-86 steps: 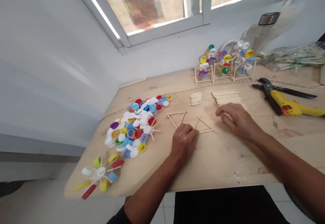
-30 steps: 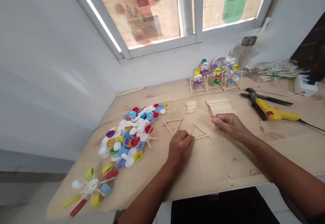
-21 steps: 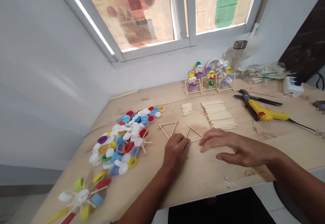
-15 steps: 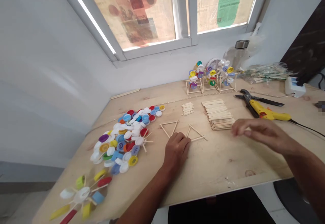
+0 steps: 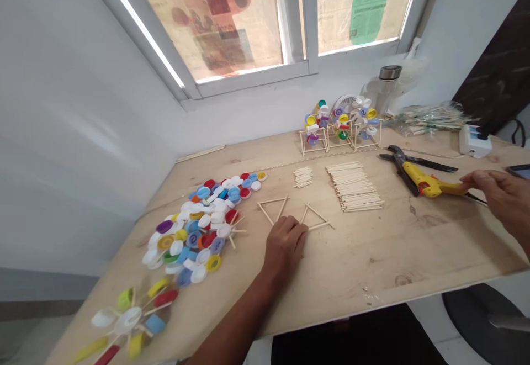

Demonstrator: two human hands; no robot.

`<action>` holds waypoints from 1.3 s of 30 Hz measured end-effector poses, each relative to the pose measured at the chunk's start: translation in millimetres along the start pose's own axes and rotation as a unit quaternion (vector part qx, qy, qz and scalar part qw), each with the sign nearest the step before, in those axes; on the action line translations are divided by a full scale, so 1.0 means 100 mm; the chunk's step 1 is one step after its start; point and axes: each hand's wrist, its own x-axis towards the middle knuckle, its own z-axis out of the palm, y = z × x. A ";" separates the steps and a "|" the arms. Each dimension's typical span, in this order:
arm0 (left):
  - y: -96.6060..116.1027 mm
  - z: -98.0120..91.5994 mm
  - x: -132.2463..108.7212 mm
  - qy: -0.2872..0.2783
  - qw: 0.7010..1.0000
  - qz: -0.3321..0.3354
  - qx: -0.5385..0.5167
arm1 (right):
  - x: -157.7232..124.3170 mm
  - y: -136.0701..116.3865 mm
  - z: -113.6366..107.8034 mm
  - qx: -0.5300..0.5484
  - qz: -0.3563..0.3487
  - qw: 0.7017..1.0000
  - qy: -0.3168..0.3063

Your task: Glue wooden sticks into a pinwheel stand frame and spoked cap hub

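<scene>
My left hand (image 5: pixel 285 246) lies on the plywood table (image 5: pixel 364 265), its curled fingers over the lower corners of two wooden stick triangles (image 5: pixel 271 210) (image 5: pixel 317 218). Far to the right, my right hand (image 5: pixel 492 188) has its fingertips at the rear end of a yellow hot glue gun (image 5: pixel 428 185), and I cannot tell if they grip it. A stack of loose wooden sticks (image 5: pixel 354 188) lies between the two hands, with a smaller bundle of short sticks (image 5: pixel 303 177) to its left.
A heap of coloured bottle caps (image 5: pixel 194 227) and a cap pinwheel (image 5: pixel 130 318) lie left. Black-handled pliers (image 5: pixel 399 160) touch the glue gun. Cap-and-stick models (image 5: pixel 339 127), a bottle (image 5: pixel 383 89), bagged sticks (image 5: pixel 430 117) and a socket (image 5: pixel 474 141) line the back.
My right hand has moved away from the stick stack, rightward to the glue gun. My left hand stays on the triangles. The view has tilted and shifted slightly.
</scene>
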 end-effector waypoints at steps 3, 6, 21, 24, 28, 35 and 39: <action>0.00 0.00 0.00 0.000 1.000 0.000 0.003 | 0.15 0.26 0.10 -0.118 -0.135 0.981 -0.077; -0.01 0.02 -0.01 -0.001 1.000 -0.002 0.005 | 0.26 0.45 0.23 -0.201 -0.248 0.941 -0.114; -0.02 0.03 -0.01 -0.012 1.000 -0.003 0.015 | 0.38 0.32 0.39 -0.256 -0.168 0.933 -0.190; -0.03 0.04 -0.01 -0.014 1.000 -0.002 0.020 | 0.33 0.17 0.36 -0.221 -0.066 0.960 -0.159; -0.03 0.04 -0.01 -0.014 1.000 0.003 0.022 | 0.12 -0.16 0.25 0.012 0.018 0.996 -0.092; -0.03 0.04 0.00 -0.010 1.000 0.001 0.018 | -0.40 -0.57 0.24 0.163 -0.062 0.943 -0.283; -0.04 0.04 -0.01 -0.013 1.000 0.000 0.018 | -0.69 -0.80 0.36 0.165 -0.126 0.888 -0.410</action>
